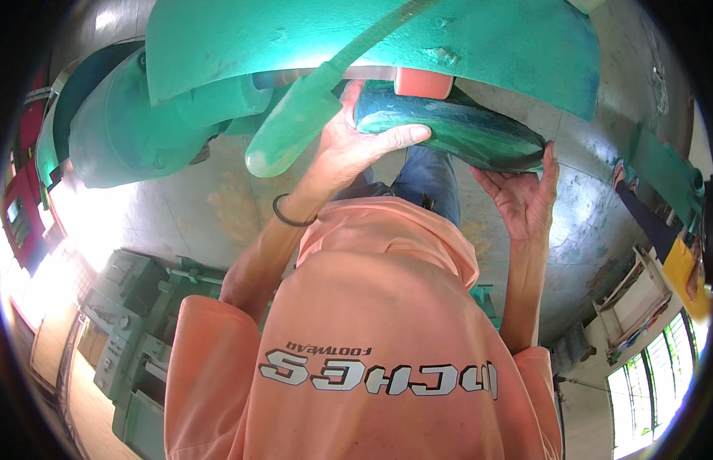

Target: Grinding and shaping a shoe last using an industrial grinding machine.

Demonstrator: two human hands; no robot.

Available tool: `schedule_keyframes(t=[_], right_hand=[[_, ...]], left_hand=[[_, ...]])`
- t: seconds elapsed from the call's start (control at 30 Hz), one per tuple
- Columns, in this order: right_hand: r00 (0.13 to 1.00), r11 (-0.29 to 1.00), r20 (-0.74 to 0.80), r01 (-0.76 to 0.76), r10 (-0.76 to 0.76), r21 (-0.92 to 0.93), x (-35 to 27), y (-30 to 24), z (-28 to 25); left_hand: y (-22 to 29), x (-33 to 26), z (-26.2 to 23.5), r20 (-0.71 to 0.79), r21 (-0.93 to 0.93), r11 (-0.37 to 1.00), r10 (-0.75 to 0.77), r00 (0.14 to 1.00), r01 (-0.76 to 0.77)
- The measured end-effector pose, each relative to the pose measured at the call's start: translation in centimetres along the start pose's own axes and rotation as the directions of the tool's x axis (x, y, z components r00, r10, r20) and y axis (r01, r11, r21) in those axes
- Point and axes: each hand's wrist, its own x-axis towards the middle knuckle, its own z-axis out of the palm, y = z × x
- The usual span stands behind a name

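Note:
A long, dark green and blue piece, rounded at one end and tapering at the other like a shoe last, is held between my two hands. My left hand is closed round its blunt left end, with the thumb lying along its near side. At the narrow right end, my right hand grips the tip between thumb and fingers from below. An orange-red wheel or pad on a shaft meets the upper edge of the piece. Whether they press together, I cannot tell. Some left fingers are hidden behind the piece.
A green machine hood curves over the wheel. From it a green rod with a thick handle hangs beside my left hand. Green ducting lies to the left, a green machine lower left, and a wooden rack right.

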Motion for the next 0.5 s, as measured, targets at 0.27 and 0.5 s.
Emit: schedule_keyframes(t=[0.27,0.5], right_hand=[[1.000,1.000,-0.002,0.007,-0.007,0.022,-0.3,0.1,-0.3],[1.000,1.000,-0.009,0.022,-0.022,0.018,-0.7,0.0,-0.8]], left_hand=[[1.9,-0.2,0.6,0.075,0.040,0.997,0.057,0.996,-0.060],[1.3,0.0,0.7,0.080,0.091,0.990,0.105,0.991,-0.112]])
